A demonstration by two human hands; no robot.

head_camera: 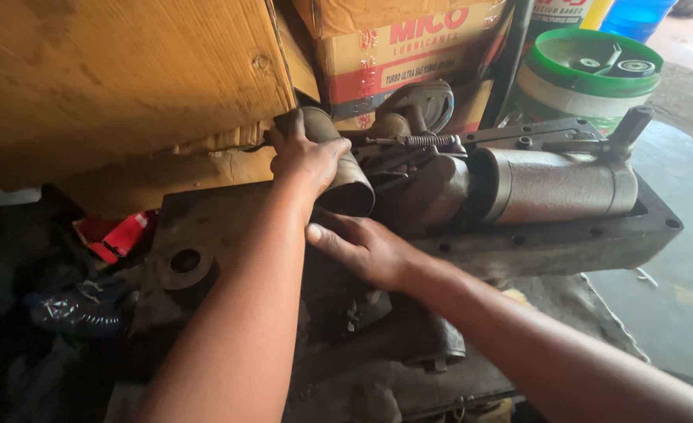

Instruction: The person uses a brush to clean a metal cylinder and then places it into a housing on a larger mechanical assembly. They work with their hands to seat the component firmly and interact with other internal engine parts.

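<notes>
The metal sleeve [345,168], a short open-ended tube, sits at the near end of the grey cylinder [554,186] on the cast plate [597,243]. It looks stiff, heavy and greasy, best gripped around its wall. The left hand [307,157] has its fingers wrapped over the sleeve's top; the right hand [366,249] lies flat below it, fingers together. A wooden board [127,78] crowds the sleeve's far side; floor [675,196] beyond the plate is open.

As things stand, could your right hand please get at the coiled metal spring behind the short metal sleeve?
Probably not directly. The right hand rests low under the short metal sleeve, which the left hand grips; the sleeve lies between it and the coiled metal spring. Going round should work.
</notes>
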